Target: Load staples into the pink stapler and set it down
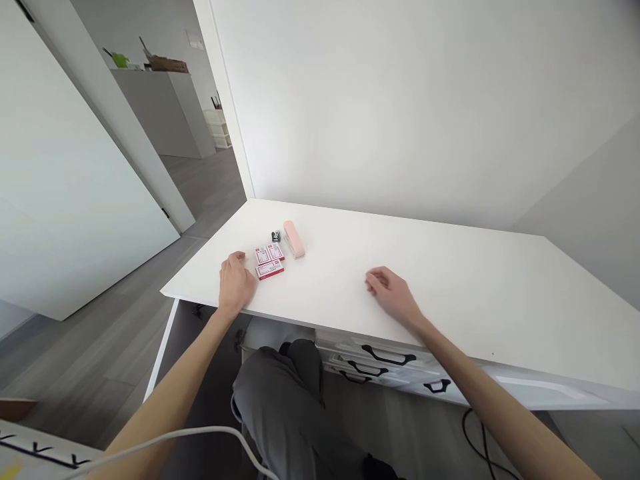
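Observation:
My left hand (236,283) rests palm down near the front left edge of the white tabletop, its fingers loosely bent and nothing seen in it. Just right of it lie three small red-and-white boxes: two side by side (269,253) and one box (270,269) in front of them. Behind those is a small black-and-silver item (275,236), too small to name. A pink stapler (294,239) lies beside it, angled. Over the middle of the tabletop is my right hand (393,291), fingers curled inward with nothing visible in them, apart from the other objects.
The white tabletop (450,287) meets a white wall at the back. Below its front edge are drawers with black handles (389,355) and an open compartment on the left. A white cable (200,431) crosses the lower left. An open doorway lies beyond the left.

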Tool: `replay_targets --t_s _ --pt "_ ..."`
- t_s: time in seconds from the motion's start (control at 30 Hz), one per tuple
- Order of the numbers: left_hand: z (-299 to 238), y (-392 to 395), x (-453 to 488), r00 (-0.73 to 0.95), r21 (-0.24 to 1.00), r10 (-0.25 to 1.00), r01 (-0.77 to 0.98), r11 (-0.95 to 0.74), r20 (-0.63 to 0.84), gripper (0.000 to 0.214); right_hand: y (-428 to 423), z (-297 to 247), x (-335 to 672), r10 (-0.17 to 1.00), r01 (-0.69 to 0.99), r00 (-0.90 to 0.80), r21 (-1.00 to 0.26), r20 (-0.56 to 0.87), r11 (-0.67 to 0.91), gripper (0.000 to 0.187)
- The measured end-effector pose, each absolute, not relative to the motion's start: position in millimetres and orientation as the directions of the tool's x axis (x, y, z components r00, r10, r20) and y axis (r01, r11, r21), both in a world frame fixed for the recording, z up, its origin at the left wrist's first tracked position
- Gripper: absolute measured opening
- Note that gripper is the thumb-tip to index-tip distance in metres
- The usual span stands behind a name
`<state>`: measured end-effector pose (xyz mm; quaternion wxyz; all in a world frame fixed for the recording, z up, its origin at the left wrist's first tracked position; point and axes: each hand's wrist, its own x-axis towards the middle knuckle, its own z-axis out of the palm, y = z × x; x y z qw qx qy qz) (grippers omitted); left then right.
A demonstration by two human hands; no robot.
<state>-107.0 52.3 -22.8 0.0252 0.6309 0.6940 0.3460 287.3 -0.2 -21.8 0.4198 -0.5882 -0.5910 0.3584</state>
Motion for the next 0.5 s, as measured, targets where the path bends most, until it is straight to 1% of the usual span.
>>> replay_targets --t_s 0.1,0.23,0.33,0.5 --pt "-19 51 -109 -0.242 0.588 0.876 0.807 -0.058 0.418 0.043 -34 -29 329 0.993 0.377 0.084 -0.925 0.079 0.042 0.036" --pt "-9 45 -108 -0.327 0.683 0.866 0.730 -0.022 0.377 0.027 -52 -34 350 0.990 0.380 0.106 -0.924 0.088 0.042 0.036" --pt "-2 39 -105 -0.326 0.691 0.888 0.723 0.012 0.326 0.016 -51 -33 347 0.989 0.378 0.123 -0.925 0.084 0.032 0.036" --pt "2 35 -102 -0.309 0.693 0.911 0.720 0.036 0.275 0.017 -48 -31 343 0.985 0.347 0.151 -0.937 0.078 0.021 0.039"
